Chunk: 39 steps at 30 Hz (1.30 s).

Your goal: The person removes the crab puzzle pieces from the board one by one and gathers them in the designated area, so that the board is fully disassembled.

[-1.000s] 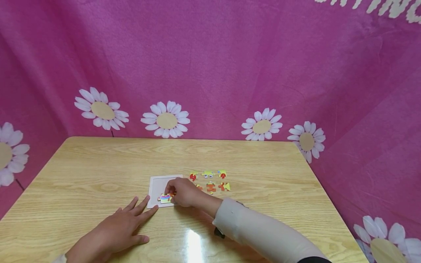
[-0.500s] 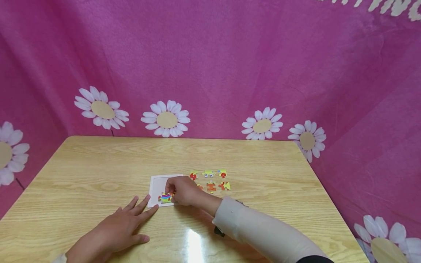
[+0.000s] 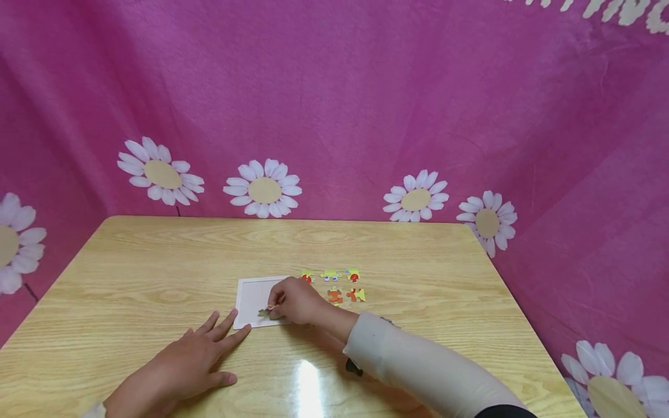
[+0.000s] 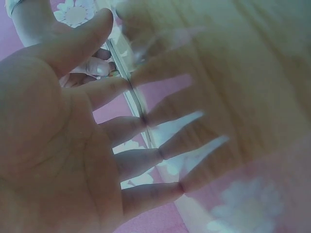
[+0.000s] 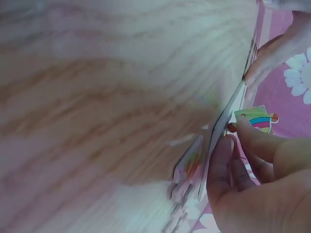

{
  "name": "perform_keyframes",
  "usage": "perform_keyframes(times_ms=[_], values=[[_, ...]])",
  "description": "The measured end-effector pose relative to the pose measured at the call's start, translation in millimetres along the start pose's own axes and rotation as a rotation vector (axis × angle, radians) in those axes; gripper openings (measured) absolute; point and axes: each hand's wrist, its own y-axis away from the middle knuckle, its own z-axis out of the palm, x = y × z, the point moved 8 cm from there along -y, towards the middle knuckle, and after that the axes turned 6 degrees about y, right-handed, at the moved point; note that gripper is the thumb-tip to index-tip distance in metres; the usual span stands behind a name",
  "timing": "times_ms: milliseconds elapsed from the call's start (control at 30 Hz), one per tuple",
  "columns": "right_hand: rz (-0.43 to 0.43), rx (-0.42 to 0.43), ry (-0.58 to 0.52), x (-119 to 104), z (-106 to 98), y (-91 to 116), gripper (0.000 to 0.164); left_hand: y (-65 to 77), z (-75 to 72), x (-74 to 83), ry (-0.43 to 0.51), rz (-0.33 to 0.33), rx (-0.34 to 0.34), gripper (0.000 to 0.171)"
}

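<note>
My right hand point(image 3: 298, 301) pinches a jigsaw puzzle piece point(image 5: 257, 120) between thumb and fingers. Yellow-green with blue and pink stripes, the piece is tilted over the lower part of a white puzzle tray point(image 3: 251, 290). Part of it is hidden by the fingers in the head view. My left hand point(image 3: 195, 357) lies palm down on the table with its fingers spread. Its fingertips point(image 3: 232, 316) are right at the tray's near left corner. The right hand covers the tray's right side.
Several loose puzzle pieces, among them an orange piece point(image 3: 335, 296) and a yellow one with two eyes point(image 3: 331, 275), lie in rows right of the tray. The wooden table point(image 3: 157, 261) ends at a pink curtain point(image 3: 334, 116) with printed daisies.
The right hand has shifted slightly right, and the striped piece has turned from face-up to steeply tilted in its fingers. The left hand has stayed in place.
</note>
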Motion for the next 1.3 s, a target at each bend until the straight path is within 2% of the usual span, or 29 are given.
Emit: perform_keyframes(times_ms=[233,600,1133,1300], values=[[0.055,-0.018,-0.091,3.4,-5.7,1.7,0.011,0.3,-0.8,1.2,-0.004,0.004,0.008,0.079],[0.047,-0.031,-0.093,6.4,-21.6,10.3,0.004,-1.5,-0.3,0.6,0.005,-0.018,-0.023,0.080],[0.019,-0.022,-0.079,35.9,-43.6,37.9,0.005,-0.8,0.8,0.4,0.031,-0.029,-0.029,0.080],[0.037,-0.035,-0.135,47.3,-47.8,48.0,0.008,-1.2,1.5,-1.5,0.048,-0.053,-0.040,0.080]])
